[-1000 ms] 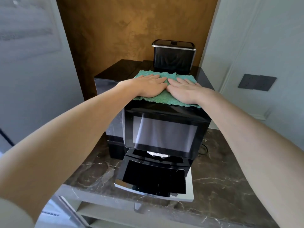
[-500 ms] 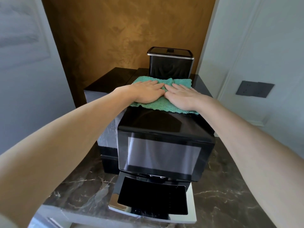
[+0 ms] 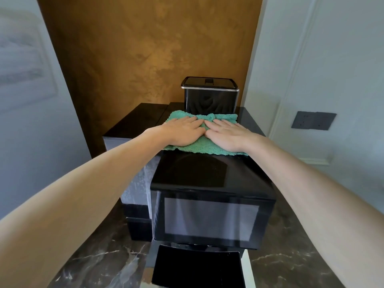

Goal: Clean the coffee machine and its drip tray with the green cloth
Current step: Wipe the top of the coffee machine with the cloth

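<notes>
The green cloth [image 3: 197,146] is spread flat on top of the coffee machine [image 3: 209,175], at the middle of the frame, just in front of the dark lidded container [image 3: 209,98] at the machine's rear. It is pressed down by both hands: the left hand [image 3: 182,130] and the right hand [image 3: 228,134] are laid side by side, palms down and fingers straight, with nothing gripped. The cloth is judged light, soft and easily bunched, so it is best driven by flat palm pressure, or gathered at an edge when lifted. The glossy black top is likely slippery and easily smeared. The machine looks heavy and steady on the marble table [image 3: 291,256]. The drip tray [image 3: 197,269], at the bottom of the frame, is not touched.
</notes>
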The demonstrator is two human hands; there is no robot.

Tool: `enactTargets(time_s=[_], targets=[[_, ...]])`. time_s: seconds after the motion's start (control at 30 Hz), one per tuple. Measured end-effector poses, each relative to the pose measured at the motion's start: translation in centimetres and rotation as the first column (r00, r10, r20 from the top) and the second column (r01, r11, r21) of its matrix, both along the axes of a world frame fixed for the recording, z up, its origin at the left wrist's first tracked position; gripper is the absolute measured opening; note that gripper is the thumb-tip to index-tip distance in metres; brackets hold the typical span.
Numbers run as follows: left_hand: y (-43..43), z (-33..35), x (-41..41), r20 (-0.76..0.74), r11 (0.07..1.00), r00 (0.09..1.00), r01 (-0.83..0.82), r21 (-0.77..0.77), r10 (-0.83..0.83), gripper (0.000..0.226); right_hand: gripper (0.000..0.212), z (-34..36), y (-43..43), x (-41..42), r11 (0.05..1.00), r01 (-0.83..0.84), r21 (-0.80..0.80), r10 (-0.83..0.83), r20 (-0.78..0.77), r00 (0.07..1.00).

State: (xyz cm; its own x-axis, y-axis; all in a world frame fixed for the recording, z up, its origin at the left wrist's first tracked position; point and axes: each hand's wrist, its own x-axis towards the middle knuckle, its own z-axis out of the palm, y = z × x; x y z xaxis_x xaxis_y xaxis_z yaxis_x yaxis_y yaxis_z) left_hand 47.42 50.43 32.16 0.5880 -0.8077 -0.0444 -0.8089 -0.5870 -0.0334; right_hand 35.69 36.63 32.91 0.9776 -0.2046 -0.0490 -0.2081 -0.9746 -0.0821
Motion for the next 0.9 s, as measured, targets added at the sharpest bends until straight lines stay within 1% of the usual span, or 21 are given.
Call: enactTargets(time_s=[0.1, 0.13, 0.27, 0.33, 0.37, 0.5, 0.57, 0.6, 0.7, 0.77, 0.9], targets=[[0.0, -0.1, 0.0, 0.031, 0.999, 0.999, 0.024, 0.028, -0.024, 0.098, 0.061, -0.1, 0.2, -0.2, 1.0, 0.009, -0.005, -0.009, 0.008, 1.0], [0.1, 0.0, -0.2, 0.039, 0.999, 0.999, 0.026, 0.041, -0.027, 0.102, 0.061, -0.1, 0.3, -0.3, 1.0, 0.014, -0.008, -0.013, 0.009, 1.0], [0.6, 0.3, -1.3, 0.039, 0.998, 0.999, 0.008, 0.062, -0.01, 0.09, 0.061, -0.2, 0.6, -0.8, 0.999, 0.032, -0.015, -0.032, 0.006, 0.999], [0.8, 0.2, -1.7, 0.033, 0.998, 0.999, -0.008, 0.06, 0.006, 0.071, 0.061, -0.2, 0.9, -1.1, 0.999, 0.044, -0.016, -0.044, 0.004, 0.999], [0.9, 0.2, -1.9, 0.025, 0.999, 1.0, -0.014, 0.052, 0.013, 0.065, 0.061, -0.1, 1.0, -1.4, 0.999, 0.049, -0.016, -0.049, 0.002, 0.999], [1.5, 0.3, -3.0, -0.018, 0.998, 0.998, -0.055, 0.027, 0.055, 0.068, 0.062, 0.0, 1.4, -2.6, 0.999, 0.04, -0.02, -0.04, -0.011, 0.999], [1.8, 0.5, -3.7, -0.015, 0.998, 0.999, -0.049, 0.047, 0.05, 0.078, 0.062, 0.1, 1.6, -3.3, 0.999, 0.032, -0.017, -0.032, -0.02, 0.999], [2.1, 0.5, -4.1, -0.017, 0.997, 0.998, -0.052, 0.055, 0.053, 0.078, 0.062, 0.2, 1.7, -3.6, 0.999, 0.028, -0.014, -0.029, -0.025, 0.999], [2.8, 0.9, -6.1, -0.029, 0.997, 0.997, -0.069, 0.042, 0.07, 0.06, 0.062, 0.3, 2.2, -5.0, 1.0, 0.012, -0.015, -0.012, -0.03, 0.999], [3.3, 1.1, -7.4, -0.017, 0.997, 0.998, -0.052, 0.062, 0.053, 0.056, 0.063, 0.2, 2.5, -5.8, 1.0, 0.008, -0.02, -0.008, -0.032, 0.999], [4.2, 1.0, -9.3, 0.064, 0.994, 0.998, -0.016, 0.112, 0.009, 0.052, 0.062, 0.1, 3.3, -7.6, 1.0, -0.001, -0.019, 0.001, -0.026, 1.0]])
